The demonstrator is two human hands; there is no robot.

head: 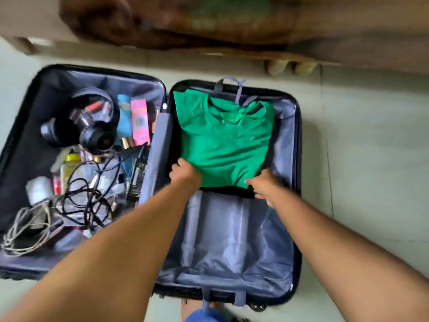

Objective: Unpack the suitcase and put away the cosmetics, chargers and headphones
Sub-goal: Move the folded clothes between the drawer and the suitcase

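An open dark suitcase lies flat on the floor. Its right half holds a folded green shirt on top of dark clothing. My left hand grips the shirt's near left corner. My right hand holds the near right corner, fingers under the fabric. The left half holds black headphones, a pink box, a blue tube, a yellow-capped bottle, tangled black charger cables, a white braided cable and other small cosmetics.
The suitcase rests on pale floor tiles. A brown wooden piece of furniture runs along the far side, blurred. Bare floor lies to the right of the case. A blue garment edge shows at the bottom.
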